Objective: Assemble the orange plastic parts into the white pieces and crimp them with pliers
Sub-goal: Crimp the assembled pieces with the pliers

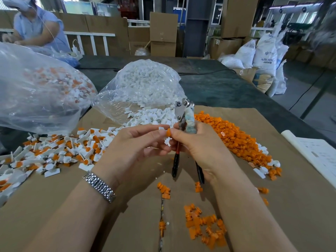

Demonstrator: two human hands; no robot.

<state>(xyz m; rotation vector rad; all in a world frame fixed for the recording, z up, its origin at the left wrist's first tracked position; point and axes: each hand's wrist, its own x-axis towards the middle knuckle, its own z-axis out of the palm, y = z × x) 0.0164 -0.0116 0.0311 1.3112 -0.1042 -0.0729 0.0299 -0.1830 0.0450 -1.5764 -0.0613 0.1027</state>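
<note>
My left hand [140, 142] pinches a small white piece [162, 128] at its fingertips. My right hand [198, 142] holds the pliers [181, 117] upright in its palm, jaws up and red-black handles hanging down, while its thumb and forefinger pinch an orange part [168, 132] against the white piece. A heap of loose orange parts [236, 139] lies to the right. Loose white pieces [151, 115] spill from a clear bag [145, 82] behind the hands. Finished white-and-orange assemblies [60, 150] cover the cardboard to the left.
Brown cardboard [109, 215] covers the dark table [227, 88]. More orange parts [203, 224] lie near my right forearm. A big clear bag of assemblies [36, 91] stands at the left. A white sheet [318, 155] lies at the right edge. Another person [36, 28] works at the back left.
</note>
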